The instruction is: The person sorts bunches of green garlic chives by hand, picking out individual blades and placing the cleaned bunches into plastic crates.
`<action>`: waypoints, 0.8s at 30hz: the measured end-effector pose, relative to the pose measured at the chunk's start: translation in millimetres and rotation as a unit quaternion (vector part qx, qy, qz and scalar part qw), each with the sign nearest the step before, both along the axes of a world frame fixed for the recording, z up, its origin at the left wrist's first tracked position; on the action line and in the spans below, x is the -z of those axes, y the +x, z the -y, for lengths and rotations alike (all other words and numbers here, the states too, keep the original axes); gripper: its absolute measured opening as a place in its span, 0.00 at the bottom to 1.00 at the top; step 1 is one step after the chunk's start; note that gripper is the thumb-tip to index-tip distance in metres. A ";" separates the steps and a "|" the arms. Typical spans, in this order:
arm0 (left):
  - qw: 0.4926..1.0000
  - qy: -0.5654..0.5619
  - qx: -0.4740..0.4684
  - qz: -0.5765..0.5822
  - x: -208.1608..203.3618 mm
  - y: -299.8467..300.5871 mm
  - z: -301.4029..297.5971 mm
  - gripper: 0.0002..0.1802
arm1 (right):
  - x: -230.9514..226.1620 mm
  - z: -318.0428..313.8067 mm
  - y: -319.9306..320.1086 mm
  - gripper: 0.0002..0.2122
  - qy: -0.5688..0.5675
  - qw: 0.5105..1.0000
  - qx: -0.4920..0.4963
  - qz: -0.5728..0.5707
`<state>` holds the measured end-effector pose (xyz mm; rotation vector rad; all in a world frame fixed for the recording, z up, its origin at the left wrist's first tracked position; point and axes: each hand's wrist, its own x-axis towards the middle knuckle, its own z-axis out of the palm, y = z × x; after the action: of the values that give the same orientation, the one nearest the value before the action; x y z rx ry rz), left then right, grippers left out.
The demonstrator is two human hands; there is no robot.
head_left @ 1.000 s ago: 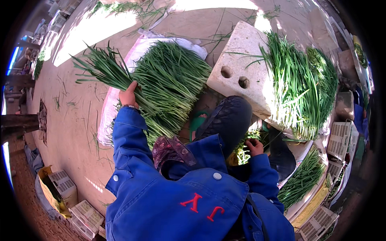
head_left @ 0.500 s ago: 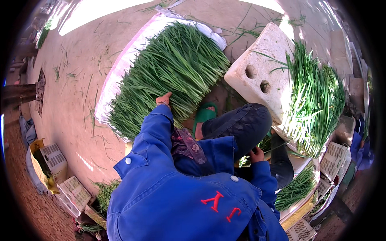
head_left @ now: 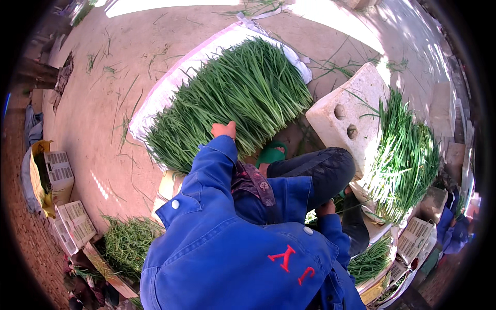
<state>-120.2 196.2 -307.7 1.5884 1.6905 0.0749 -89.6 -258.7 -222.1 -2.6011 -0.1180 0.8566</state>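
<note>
The left hand (head_left: 223, 129) lay flat, fingers together, on the near edge of the big heap of green chives (head_left: 232, 101) spread over the white sack (head_left: 155, 101) to the left. The right hand (head_left: 326, 207), low on the right, pinched a few stalks; its grip was hard to tell. Pressing evenly would keep stalks aligned. Half a second earlier, the heap sat farther off.

The left arm, in a blue sleeve, stretches forward and ends in the left hand (head_left: 224, 129), palm down, fingers flat. The right arm bends low; the right hand (head_left: 326, 207) is curled, mostly hidden.
</note>
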 end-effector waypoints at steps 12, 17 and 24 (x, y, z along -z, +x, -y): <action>0.821 -0.050 0.327 0.465 -152.9 108.8 60.9 0.10 | -42.0 -1.2 15.1 0.10 0.154 0.978 0.049 0.132; 0.756 -0.042 0.455 0.468 -239.9 127.3 158.8 0.13 | -100.8 36.7 2.2 0.12 0.169 0.938 0.256 0.163; 0.690 -0.234 0.604 0.322 -214.5 98.6 256.6 0.21 | -68.1 73.2 4.0 0.10 0.240 0.883 0.351 0.197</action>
<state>-21.6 -60.4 -93.2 1.6642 -0.0909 -0.3956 -85.5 -331.9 -154.0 -2.0545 0.4263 0.0180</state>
